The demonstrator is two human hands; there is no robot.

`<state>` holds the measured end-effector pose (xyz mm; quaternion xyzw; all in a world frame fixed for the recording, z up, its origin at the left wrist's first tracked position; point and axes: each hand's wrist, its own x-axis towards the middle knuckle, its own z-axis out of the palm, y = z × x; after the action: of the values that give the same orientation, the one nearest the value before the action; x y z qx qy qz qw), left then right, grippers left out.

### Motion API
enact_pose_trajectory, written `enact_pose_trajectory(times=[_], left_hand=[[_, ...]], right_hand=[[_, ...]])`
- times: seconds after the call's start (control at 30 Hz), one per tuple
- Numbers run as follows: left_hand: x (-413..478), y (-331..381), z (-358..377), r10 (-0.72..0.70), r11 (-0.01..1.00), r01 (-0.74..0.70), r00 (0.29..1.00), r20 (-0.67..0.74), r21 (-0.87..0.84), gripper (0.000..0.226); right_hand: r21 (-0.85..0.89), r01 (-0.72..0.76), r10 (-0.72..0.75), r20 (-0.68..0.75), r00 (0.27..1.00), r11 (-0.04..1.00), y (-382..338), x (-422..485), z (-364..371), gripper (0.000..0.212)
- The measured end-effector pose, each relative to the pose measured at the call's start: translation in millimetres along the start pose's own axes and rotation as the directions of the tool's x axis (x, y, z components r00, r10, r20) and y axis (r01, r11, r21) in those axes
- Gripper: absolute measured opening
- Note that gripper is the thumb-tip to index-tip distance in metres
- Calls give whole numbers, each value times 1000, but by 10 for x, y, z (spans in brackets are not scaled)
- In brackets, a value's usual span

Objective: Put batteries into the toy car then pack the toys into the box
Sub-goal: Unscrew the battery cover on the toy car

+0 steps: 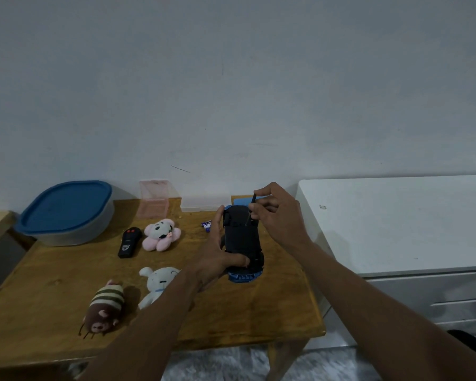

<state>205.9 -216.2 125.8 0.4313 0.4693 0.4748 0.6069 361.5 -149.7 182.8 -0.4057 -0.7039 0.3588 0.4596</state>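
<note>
A blue toy car (242,240) lies upside down on the wooden table (52,276), its black underside facing up. My left hand (217,254) grips the car's left side and near end. My right hand (275,215) pinches a thin black screwdriver (251,210), whose tip touches the car's underside near the far end. A small purple battery pack (207,225) lies just left of the car. The grey box with a blue lid (66,213) stands shut at the table's back left.
A black remote (129,242), a pink plush (161,234), a white plush (158,284) and a striped brown plush (103,309) lie on the table's left half. A clear pink container (153,199) stands at the back. A white cabinet (396,224) adjoins the table's right side.
</note>
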Motion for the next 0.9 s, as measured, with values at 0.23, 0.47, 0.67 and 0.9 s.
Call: enact_pose_trajectory(times=[0.23, 0.47, 0.67, 0.9], left_hand=[[-4, 11, 16, -15, 1000, 16, 1000, 5, -23, 123], [1, -11, -5, -32, 998, 32, 999, 7, -62, 120], [12, -7, -24, -33, 998, 33, 999, 1, -53, 121], [21, 2, -21, -34, 999, 34, 999, 8, -32, 121]], right_hand=[[-26, 50, -49, 14, 999, 998, 16, -13, 5, 14], [-115, 158, -155, 31, 987, 981, 38, -4, 28, 13], [-182, 167, -176, -38, 984, 969, 49, 30, 50, 18], [-200, 228, -233, 0, 973, 953, 46, 60, 75, 13]])
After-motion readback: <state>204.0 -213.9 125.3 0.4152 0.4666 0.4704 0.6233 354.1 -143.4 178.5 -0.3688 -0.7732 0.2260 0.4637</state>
